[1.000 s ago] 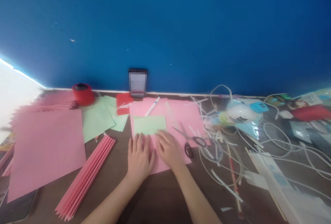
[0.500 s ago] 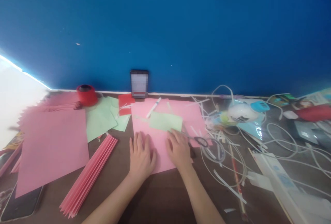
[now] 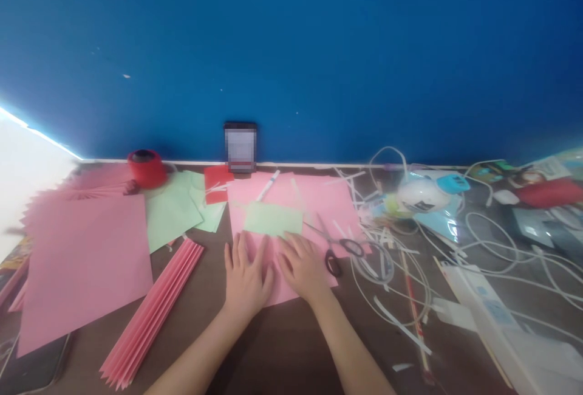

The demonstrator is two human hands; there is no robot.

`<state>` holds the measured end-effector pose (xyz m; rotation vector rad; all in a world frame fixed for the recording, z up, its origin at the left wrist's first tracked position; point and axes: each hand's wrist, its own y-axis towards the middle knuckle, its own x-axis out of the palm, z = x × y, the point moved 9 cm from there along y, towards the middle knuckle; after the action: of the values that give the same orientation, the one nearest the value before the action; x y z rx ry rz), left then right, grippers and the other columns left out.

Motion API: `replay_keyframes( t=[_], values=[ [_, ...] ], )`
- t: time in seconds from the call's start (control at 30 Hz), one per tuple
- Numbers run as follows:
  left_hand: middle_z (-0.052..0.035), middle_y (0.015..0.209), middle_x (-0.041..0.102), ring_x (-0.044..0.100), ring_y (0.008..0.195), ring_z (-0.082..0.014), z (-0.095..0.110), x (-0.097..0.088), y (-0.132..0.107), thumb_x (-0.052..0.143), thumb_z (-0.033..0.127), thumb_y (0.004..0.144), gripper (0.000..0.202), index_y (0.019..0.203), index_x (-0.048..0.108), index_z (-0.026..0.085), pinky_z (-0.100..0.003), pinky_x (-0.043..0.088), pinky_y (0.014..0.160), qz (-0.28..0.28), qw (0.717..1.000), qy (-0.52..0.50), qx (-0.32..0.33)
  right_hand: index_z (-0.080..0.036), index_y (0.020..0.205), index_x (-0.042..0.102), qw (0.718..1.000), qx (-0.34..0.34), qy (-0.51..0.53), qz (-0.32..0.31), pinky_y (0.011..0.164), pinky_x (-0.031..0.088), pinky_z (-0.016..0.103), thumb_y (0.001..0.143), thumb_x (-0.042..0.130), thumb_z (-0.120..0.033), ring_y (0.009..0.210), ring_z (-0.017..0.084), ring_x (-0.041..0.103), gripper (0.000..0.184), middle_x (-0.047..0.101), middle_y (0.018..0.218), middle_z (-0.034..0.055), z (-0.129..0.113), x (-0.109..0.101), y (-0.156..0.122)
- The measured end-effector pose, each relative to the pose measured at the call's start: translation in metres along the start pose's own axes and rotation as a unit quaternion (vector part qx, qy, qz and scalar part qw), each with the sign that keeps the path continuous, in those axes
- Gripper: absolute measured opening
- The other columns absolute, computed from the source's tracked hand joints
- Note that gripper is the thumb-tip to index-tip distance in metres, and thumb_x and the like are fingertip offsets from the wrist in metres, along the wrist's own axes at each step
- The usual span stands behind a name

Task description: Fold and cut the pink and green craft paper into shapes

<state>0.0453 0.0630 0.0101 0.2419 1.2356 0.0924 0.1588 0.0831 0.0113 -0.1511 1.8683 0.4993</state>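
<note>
My left hand lies flat with its fingers spread over the left edge of a pink paper sheet. Fingers extended, my right hand rests on the same sheet, its fingertips at the lower edge of a light green paper strip. A pair of scissors lies with its blades apart on the sheet, just right of my right hand. Above the green strip is a white pen-like stick. Neither hand grasps anything.
Pleated pink paper and a larger pink sheet lie at left, near a red tape roll. A phone-like device leans on the blue wall. White cables and a white bottle crowd the right.
My right hand has slid left, and the green strip has moved left with it. The scissors beside the hand are now uncovered. My left hand stays on the sheet; the view has shifted slightly.
</note>
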Motion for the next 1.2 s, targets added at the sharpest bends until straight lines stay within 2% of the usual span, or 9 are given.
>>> replay_keyframes(
  t=[0.17,0.6,0.83,1.2],
  values=[
    [-0.0164,0.136,0.036,0.027,0.128,-0.0341,-0.001,0.0,0.001,0.05,0.04,0.077,0.053,0.127,0.046,0.022,-0.055,0.019,0.102,-0.002,1.0,0.006,-0.003,-0.02,0.114,0.057,1.0,-0.006,0.005,-0.009,0.089,0.04,0.041,0.084,0.045,-0.029,0.108,0.025,0.048,0.033,0.056,0.116,0.0099,-0.002,0.001,-0.001],
    [-0.0193,0.136,0.035,0.03,0.126,-0.0343,-0.004,0.001,0.001,0.048,0.042,0.078,0.055,0.126,0.046,0.017,-0.054,0.019,0.102,0.001,1.0,0.017,-0.011,-0.02,0.112,0.058,1.0,-0.002,0.011,-0.004,0.089,0.039,0.04,0.084,0.045,-0.028,0.108,0.025,0.049,0.032,0.057,0.116,0.009,-0.001,-0.001,0.0],
    [-0.0226,0.136,0.034,0.028,0.127,-0.0345,-0.008,0.005,0.0,0.049,0.035,0.077,0.059,0.128,0.041,0.008,-0.052,0.019,0.103,0.009,0.999,0.03,-0.021,-0.02,0.111,0.058,1.0,0.0,0.02,0.0,0.089,0.038,0.039,0.084,0.045,-0.026,0.106,0.024,0.049,0.03,0.058,0.115,0.0083,0.0,-0.002,0.0],
    [-0.0226,0.136,0.032,0.023,0.129,-0.0344,-0.019,0.003,0.005,0.046,0.03,0.078,0.058,0.129,0.038,0.004,-0.049,0.022,0.102,0.013,0.998,0.026,-0.047,-0.02,0.111,0.058,1.0,0.002,0.024,-0.006,0.089,0.037,0.038,0.085,0.044,-0.026,0.107,0.023,0.049,0.03,0.057,0.115,0.0079,0.001,-0.001,0.0]
  ],
)
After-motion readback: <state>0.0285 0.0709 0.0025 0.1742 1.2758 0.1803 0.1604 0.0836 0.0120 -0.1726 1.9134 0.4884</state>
